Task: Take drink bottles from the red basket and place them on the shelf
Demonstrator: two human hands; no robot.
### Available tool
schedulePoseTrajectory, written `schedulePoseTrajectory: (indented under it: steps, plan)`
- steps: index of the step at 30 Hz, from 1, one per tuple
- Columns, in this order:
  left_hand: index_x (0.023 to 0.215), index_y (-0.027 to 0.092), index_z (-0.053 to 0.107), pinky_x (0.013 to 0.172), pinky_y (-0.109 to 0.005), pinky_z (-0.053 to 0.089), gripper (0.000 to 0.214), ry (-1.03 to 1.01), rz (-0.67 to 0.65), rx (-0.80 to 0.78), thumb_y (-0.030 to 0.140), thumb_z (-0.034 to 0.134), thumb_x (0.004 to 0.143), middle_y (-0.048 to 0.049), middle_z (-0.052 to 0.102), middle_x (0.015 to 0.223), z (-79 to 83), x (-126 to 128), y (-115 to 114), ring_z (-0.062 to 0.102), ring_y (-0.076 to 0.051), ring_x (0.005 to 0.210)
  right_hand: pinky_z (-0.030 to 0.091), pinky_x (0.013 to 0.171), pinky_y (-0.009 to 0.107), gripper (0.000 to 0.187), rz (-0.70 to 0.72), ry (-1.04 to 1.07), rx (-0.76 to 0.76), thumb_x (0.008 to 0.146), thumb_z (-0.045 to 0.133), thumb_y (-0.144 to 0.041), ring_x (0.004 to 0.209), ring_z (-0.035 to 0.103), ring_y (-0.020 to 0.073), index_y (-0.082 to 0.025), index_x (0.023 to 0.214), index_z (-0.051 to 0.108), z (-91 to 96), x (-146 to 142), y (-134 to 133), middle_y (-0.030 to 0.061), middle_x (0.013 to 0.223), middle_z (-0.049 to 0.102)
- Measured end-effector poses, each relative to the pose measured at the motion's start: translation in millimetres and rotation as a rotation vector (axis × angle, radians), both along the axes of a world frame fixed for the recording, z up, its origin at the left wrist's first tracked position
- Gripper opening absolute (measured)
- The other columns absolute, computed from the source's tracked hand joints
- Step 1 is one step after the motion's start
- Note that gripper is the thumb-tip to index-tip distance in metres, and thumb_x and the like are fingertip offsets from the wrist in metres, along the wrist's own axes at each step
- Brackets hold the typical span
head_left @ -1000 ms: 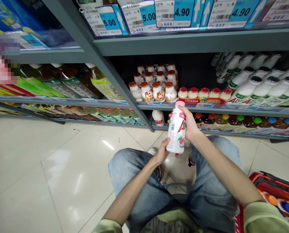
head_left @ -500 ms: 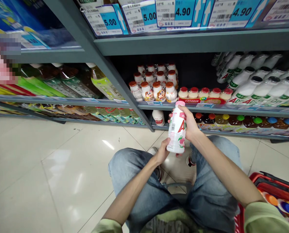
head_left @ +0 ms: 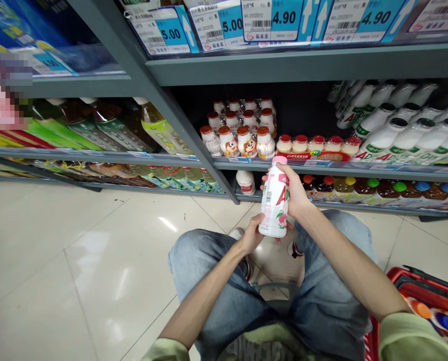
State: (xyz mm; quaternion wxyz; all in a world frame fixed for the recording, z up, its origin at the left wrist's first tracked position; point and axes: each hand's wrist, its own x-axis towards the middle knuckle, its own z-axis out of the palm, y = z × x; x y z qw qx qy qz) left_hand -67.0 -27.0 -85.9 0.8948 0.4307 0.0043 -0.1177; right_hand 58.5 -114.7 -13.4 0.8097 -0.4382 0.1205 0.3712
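A white drink bottle [head_left: 273, 205] with a pink cap and a red "AD" label is held tilted above my knees, in front of the low shelf. My right hand [head_left: 296, 193] wraps round its upper right side, thumb near the cap and other fingers partly hidden behind. My left hand [head_left: 254, 233] grips the bottle's lower left side, with the thumb on the front; its fingertips show below and right of the base. Behind the bottle, on the bottom shelf, stands a small white bottle [head_left: 245, 182] with a red label.
Orange-capped small bottles [head_left: 243, 140], a red-capped pack [head_left: 317, 146] and black-capped white bottles [head_left: 393, 138] fill the shelf ahead. Colourful-capped bottles [head_left: 374, 187] sit below. A red basket [head_left: 397, 275] with bottles stands at my right. A grey shelf post [head_left: 159, 95] divides the shelves.
The bottle stays almost in place. The left fingertips below its base have spread out farther to the right.
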Motion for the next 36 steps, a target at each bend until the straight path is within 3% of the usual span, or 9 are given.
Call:
schedulePoseTrajectory:
  steps: [17, 24, 28, 32, 36]
  plan:
    - [0.108, 0.008, 0.069, 0.061, -0.034, 0.053, 0.074, 0.006, 0.011, 0.016, 0.075, 0.055, 0.082, -0.0190, 0.075, 0.098, -5.9, -0.5, 0.5, 0.072, -0.032, 0.085, 0.041, 0.042, 0.026, 0.033, 0.019, 0.003, 0.002, 0.081, 0.068, -0.054, 0.050, 0.061, 0.0200, -0.021, 0.086, 0.069, -2.7, -0.3, 0.4, 0.0016, 0.053, 0.063]
    - [0.103, 0.007, 0.069, 0.052, -0.030, 0.051, 0.082, 0.057, 0.027, 0.117, 0.085, 0.053, 0.080, -0.0173, 0.075, 0.084, -7.0, -0.9, -1.4, 0.072, -0.027, 0.073, 0.040, 0.042, 0.026, 0.031, 0.012, 0.007, -0.025, 0.082, 0.068, -0.052, 0.042, 0.051, 0.0159, -0.021, 0.082, 0.068, -0.3, -1.8, 1.9, 0.0001, 0.050, 0.060]
    - [0.102, 0.008, 0.070, 0.052, -0.030, 0.050, 0.083, 0.095, 0.045, 0.153, 0.086, 0.055, 0.079, -0.0154, 0.074, 0.080, -10.7, 0.2, 0.4, 0.070, -0.025, 0.068, 0.044, 0.044, 0.027, 0.029, -0.004, 0.004, -0.049, 0.081, 0.067, -0.049, 0.044, 0.054, 0.0165, -0.021, 0.082, 0.067, 1.5, -2.1, 2.5, 0.0008, 0.055, 0.063]
    - [0.100, 0.007, 0.072, 0.065, -0.032, 0.052, 0.078, 0.153, 0.082, 0.259, 0.081, 0.064, 0.077, -0.0148, 0.075, 0.084, -13.3, 2.1, 2.6, 0.068, -0.024, 0.071, 0.048, 0.048, 0.028, 0.031, -0.023, -0.086, -0.134, 0.073, 0.076, -0.048, 0.049, 0.058, 0.0160, -0.022, 0.083, 0.065, 0.1, -4.5, 3.8, 0.0002, 0.065, 0.068]
    - [0.107, 0.009, 0.072, 0.085, -0.038, 0.052, 0.059, 0.111, 0.086, 0.387, 0.061, 0.077, 0.079, -0.0149, 0.076, 0.101, -9.5, 1.9, -0.6, 0.068, -0.029, 0.092, 0.049, 0.053, 0.024, 0.028, 0.041, -0.323, -0.202, 0.070, 0.079, -0.042, 0.054, 0.059, 0.0132, -0.023, 0.086, 0.066, -3.1, -10.7, 6.0, -0.0038, 0.068, 0.067]
